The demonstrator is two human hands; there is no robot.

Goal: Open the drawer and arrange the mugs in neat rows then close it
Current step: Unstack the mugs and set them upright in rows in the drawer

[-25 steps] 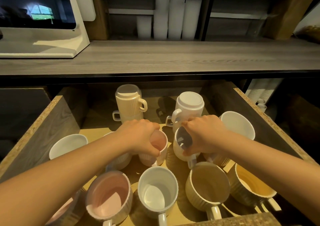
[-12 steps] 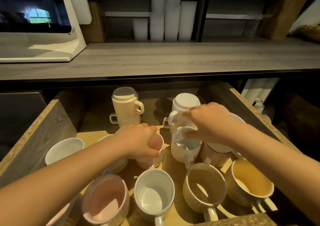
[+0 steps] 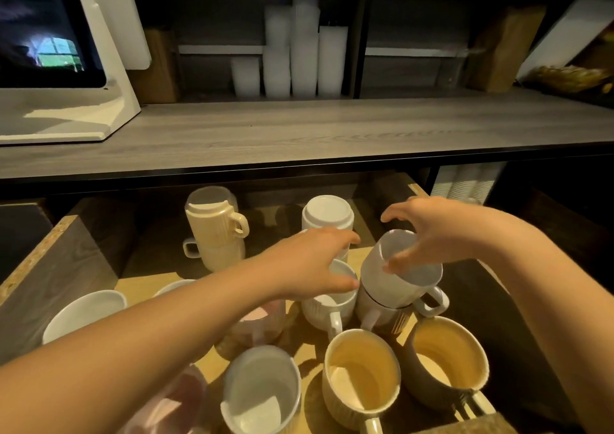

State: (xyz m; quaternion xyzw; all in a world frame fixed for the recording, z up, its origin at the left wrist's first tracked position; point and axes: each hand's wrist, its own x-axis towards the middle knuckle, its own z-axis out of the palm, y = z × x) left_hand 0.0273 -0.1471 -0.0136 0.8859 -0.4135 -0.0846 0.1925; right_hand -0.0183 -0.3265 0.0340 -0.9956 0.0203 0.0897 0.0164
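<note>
drawer [image 3: 56, 267] is open; mugs are all inside it, not in rows yet.
- drawer left wall: white mug [image 3: 83, 314], upright.
- drawer back-left: cream stack [image 3: 216, 231], 2 mugs high, probably stacked to save floor space.
- mid-drawer: left hand [image 3: 309, 264] has its fingers spread, released, holding nothing. Palm is over the small white mug [image 3: 332, 300], fingertips point at the upside-down mug [image 3: 327, 214] at drawer back-centre. My read: lining up its next pick.
- drawer mid-right: tilted white mug [image 3: 398, 277] sits crooked in the brown ribbed mug [image 3: 385, 320], not seated.
- right hand [image 3: 442, 234] is above it, fingers splayed, not clamped. Thumb is at the rim; can't tell if it touches.
- drawer front edge: front white mug [image 3: 262, 390], cream mug [image 3: 360, 374], brown mug [image 3: 448, 364], 3 abreast. That's the nearest thing to a row.

Judgement: mid-arrange, drawer not ready to close. Risk: tilted mug slips unless it gets squared.
</note>
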